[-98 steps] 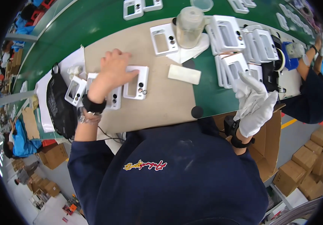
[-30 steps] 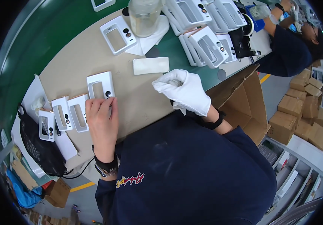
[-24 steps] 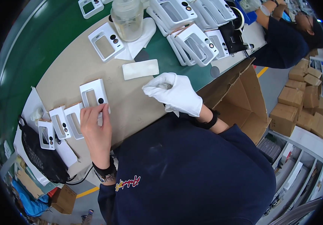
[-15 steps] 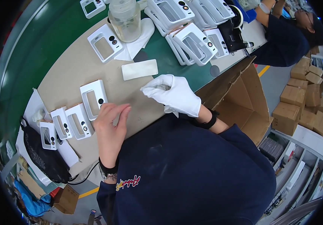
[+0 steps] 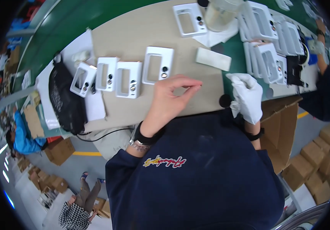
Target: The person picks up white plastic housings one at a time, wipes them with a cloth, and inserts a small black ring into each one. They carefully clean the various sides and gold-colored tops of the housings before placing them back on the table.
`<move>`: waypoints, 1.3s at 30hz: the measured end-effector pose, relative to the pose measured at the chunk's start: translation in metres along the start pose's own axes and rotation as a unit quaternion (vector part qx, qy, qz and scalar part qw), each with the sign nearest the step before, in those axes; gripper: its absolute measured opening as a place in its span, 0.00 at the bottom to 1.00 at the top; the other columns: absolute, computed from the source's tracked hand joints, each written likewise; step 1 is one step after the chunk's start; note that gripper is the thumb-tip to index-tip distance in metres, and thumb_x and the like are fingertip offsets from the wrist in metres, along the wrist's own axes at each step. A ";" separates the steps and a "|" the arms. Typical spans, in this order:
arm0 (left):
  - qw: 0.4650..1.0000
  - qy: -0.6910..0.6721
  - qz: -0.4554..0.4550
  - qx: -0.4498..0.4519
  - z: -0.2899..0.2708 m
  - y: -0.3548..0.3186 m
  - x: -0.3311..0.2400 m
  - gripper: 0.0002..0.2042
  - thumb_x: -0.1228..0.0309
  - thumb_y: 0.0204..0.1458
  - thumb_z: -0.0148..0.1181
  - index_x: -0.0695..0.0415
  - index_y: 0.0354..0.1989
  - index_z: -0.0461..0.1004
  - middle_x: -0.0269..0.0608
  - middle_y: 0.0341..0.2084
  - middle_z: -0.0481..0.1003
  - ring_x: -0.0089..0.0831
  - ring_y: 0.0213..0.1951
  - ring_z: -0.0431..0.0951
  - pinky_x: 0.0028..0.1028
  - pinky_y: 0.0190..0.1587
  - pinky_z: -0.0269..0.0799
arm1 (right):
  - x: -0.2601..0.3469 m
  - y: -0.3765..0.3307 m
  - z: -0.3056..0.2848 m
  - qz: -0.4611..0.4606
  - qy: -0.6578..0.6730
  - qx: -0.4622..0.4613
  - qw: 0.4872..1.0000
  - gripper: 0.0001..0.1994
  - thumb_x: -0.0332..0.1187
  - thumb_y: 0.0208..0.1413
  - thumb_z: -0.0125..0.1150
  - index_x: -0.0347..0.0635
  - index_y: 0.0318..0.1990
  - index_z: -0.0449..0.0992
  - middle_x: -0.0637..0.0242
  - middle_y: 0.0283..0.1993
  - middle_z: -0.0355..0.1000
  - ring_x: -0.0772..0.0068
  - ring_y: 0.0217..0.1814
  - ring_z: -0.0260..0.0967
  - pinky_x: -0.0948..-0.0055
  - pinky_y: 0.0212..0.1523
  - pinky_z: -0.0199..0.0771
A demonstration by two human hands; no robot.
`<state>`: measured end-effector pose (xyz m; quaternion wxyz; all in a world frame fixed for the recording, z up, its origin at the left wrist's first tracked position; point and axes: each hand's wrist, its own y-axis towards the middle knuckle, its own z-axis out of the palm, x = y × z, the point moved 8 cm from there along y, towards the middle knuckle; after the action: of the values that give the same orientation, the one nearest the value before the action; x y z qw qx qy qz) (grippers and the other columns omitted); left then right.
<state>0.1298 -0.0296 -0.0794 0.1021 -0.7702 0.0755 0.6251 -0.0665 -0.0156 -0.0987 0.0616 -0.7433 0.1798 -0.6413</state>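
Observation:
My left hand [image 5: 172,96] is bare and held over the table's near edge, thumb and forefinger pinched. A tiny dark speck shows at the fingertips, too small to name. Just beyond it lies a white housing [image 5: 168,60] with a rectangular opening and two round parts, one black and one metallic. My right hand [image 5: 247,97], in a white glove, is closed with its fingers curled; whatever may be inside is hidden. Beside that glove is a black disc [image 5: 224,101] at the table edge. A white rectangular block [image 5: 213,59] lies flat between the hands, farther back.
More white housings [image 5: 135,73] line up at left, by a black mesh pouch [image 5: 63,99]. Stacked housings [image 5: 266,51] stand at right, near a clear plastic jar [image 5: 220,15] on white cloth. An open cardboard box [image 5: 280,134] adjoins the table; a co-worker's arm [image 5: 322,53] is far right.
The view has turned, shifting the table's things rightward. My left hand has moved forward beside the nearest housing, its pinch now closed. The gloved right hand has drawn farther from the left.

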 end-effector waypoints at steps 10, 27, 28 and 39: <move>0.990 0.111 -0.027 -0.077 -0.054 -0.028 -0.008 0.06 0.81 0.39 0.59 0.62 0.28 0.76 0.39 0.24 0.76 0.24 0.30 0.74 0.21 0.36 0.67 | 0.007 0.005 0.016 -0.043 -0.007 0.044 0.998 0.05 0.27 0.48 0.54 0.36 0.32 0.74 0.76 0.19 0.65 0.91 0.16 0.53 0.88 0.15 0.52; 0.994 0.030 -0.018 -0.103 -0.051 -0.058 -0.006 0.04 0.82 0.39 0.58 0.62 0.25 0.75 0.39 0.24 0.74 0.25 0.27 0.73 0.21 0.33 0.66 | -0.001 -0.024 0.015 0.028 0.028 0.015 0.999 0.07 0.30 0.51 0.52 0.36 0.33 0.73 0.79 0.15 0.57 0.92 0.13 0.46 0.88 0.12 0.45; 0.994 0.033 -0.023 -0.106 -0.056 -0.064 -0.003 0.04 0.82 0.39 0.58 0.62 0.25 0.75 0.39 0.24 0.74 0.25 0.27 0.73 0.21 0.33 0.66 | -0.001 -0.026 0.019 0.032 0.025 0.024 0.999 0.07 0.30 0.51 0.52 0.35 0.33 0.73 0.79 0.15 0.58 0.92 0.13 0.46 0.88 0.12 0.45; 0.920 0.005 -0.064 -0.387 -0.192 -0.140 0.035 0.07 0.80 0.40 0.59 0.64 0.31 0.75 0.37 0.25 0.75 0.19 0.28 0.72 0.17 0.33 0.66 | 0.009 -0.034 0.065 -0.006 -0.023 0.083 0.996 0.07 0.31 0.51 0.53 0.37 0.33 0.73 0.80 0.18 0.60 0.92 0.15 0.47 0.88 0.14 0.46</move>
<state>0.3534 0.0581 -0.0665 -0.1650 -0.7561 -0.2209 0.5936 0.0039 0.0037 -0.0906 0.1236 -0.7514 0.1202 -0.6369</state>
